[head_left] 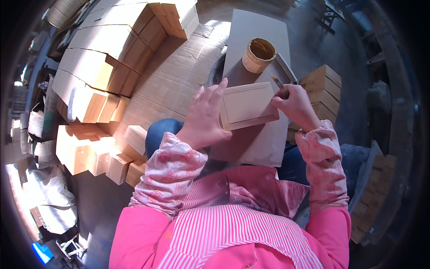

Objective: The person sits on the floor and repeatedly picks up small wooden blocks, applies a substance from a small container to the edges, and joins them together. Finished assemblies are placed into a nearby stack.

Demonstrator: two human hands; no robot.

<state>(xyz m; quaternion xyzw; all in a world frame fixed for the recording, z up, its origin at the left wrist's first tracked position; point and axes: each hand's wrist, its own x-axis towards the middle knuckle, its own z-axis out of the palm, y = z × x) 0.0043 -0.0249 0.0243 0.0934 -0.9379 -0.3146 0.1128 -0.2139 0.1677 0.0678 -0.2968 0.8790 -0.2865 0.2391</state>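
the left hand (204,115), spread wide, grips a wooden box (249,105); the right hand (297,106), curled, holds a brush-like tool (279,85) beside it; a tub (255,62) stands on the counter (260,150).

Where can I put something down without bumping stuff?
Bare spots: the far end of the long pale-grey board, beyond the round cream tub; its near end, between the pale rectangular wooden box and striped pink apron; and the flat brown cardboard, between the stacked wooden boxes and board. It's crowded mid-board, around the tub, box, left hand and right hand.
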